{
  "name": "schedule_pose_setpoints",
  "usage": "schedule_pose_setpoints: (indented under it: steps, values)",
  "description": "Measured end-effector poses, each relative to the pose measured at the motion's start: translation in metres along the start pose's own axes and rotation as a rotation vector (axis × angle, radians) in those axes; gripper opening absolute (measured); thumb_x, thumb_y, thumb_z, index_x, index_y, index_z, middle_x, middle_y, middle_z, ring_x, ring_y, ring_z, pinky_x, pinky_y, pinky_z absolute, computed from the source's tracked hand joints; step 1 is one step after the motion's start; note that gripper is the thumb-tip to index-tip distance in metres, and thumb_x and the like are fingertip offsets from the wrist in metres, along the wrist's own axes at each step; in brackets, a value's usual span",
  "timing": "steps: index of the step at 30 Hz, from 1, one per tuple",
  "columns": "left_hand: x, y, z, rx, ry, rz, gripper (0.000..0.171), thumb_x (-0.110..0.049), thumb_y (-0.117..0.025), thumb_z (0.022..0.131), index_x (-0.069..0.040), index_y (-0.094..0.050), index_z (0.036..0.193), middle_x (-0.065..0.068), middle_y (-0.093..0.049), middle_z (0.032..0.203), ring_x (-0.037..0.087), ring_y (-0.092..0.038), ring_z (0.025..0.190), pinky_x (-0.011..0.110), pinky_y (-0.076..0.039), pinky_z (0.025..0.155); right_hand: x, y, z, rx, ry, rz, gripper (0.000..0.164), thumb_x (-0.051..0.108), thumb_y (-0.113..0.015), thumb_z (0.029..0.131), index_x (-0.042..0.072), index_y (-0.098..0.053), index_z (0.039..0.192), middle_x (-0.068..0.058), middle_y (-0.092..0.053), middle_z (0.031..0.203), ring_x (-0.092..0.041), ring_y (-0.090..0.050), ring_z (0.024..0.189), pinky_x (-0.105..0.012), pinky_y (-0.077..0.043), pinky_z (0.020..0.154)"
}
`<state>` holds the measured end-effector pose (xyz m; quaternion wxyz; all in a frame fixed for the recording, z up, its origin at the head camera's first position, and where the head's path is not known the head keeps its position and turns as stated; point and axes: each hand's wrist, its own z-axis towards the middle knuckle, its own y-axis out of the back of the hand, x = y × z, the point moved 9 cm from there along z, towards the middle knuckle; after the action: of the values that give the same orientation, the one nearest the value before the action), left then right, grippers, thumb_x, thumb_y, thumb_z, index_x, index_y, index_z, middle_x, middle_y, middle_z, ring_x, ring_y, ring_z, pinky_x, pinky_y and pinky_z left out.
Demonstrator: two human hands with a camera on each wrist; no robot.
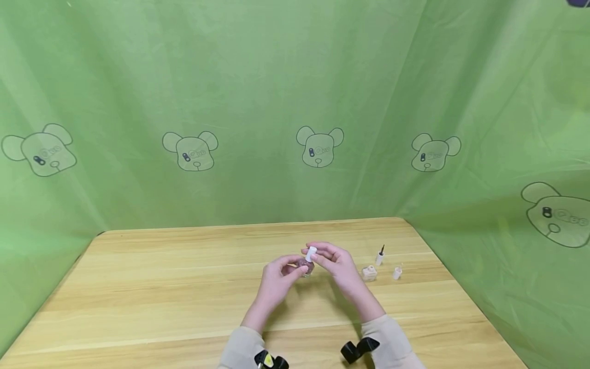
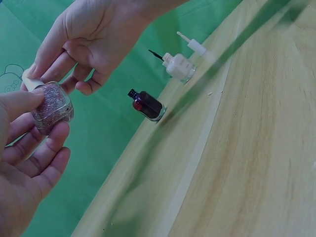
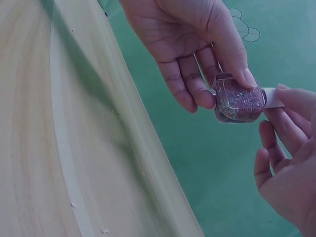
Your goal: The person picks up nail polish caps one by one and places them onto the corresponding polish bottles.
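Note:
My left hand (image 1: 276, 282) grips a square glass nail polish bottle (image 3: 240, 101) filled with pink-purple glitter, thumb on one side and fingers on the other. On top of that bottle sits a white cap (image 1: 311, 252), pinched between the thumb and fingers of my right hand (image 1: 338, 265). The bottle is held up over the table and tilted in the wrist views, with the cap against its neck. Beyond the hands, the left wrist view shows a dark red nail polish bottle (image 2: 148, 105) with its neck bare; in the head view my right hand hides it.
Right of my right hand stands an uncapped pale nail polish bottle (image 1: 369, 273). Near it, a white cap with a dark brush (image 1: 380, 257) and another white cap with a pale brush (image 1: 397, 273) stand brush-up on the wooden table (image 1: 184, 287). A green curtain (image 1: 258, 102) surrounds the table.

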<state>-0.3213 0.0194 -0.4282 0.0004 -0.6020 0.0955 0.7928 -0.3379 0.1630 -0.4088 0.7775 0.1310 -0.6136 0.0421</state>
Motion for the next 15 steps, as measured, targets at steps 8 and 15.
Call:
schedule_pose_setpoints:
  steps: [8,15]
  values:
    - [0.0,0.0,0.0,-0.049,-0.024,0.017,0.029,-0.022,-0.075,0.085,-0.006,-0.071,0.108,0.013,-0.072,0.102,0.012,-0.066,0.078,0.017,-0.054,0.067,-0.001,0.007,-0.002,-0.153,-0.038,0.022,0.035,0.011,-0.071,0.086,-0.004,-0.062,0.117,-0.017,-0.072,0.11,-0.006,-0.069,0.093,-0.024,-0.052,0.09]
    - [-0.006,-0.001,-0.001,-0.084,-0.102,0.099,0.026,-0.02,-0.076,0.084,-0.005,-0.072,0.105,0.012,-0.072,0.1,0.013,-0.068,0.079,0.017,-0.056,0.071,-0.006,0.013,-0.004,-0.303,-0.08,0.011,0.029,0.007,-0.078,0.079,-0.004,-0.064,0.102,0.007,-0.071,0.083,-0.008,-0.064,0.079,-0.023,-0.053,0.078]
